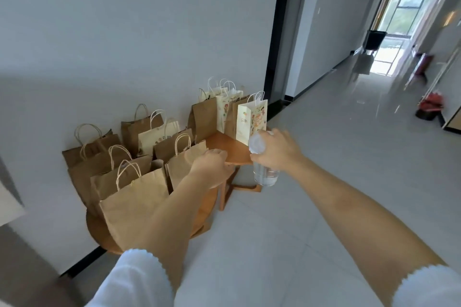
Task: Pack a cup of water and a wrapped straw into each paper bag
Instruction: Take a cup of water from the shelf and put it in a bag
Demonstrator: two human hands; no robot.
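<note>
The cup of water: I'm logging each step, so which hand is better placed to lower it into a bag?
Right, likely. The right hand already grips the cup of water beside the table, while the left hand holds nothing and reaches toward a brown paper bag, probably to steady it.

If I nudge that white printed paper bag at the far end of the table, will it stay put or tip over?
The white printed bag stands tall and narrow near the edge of the wooden table, so it would probably tip or slide rather than resist. It looks like thin paper, likely light. Whether anything inside weighs it down cannot be seen.
</note>
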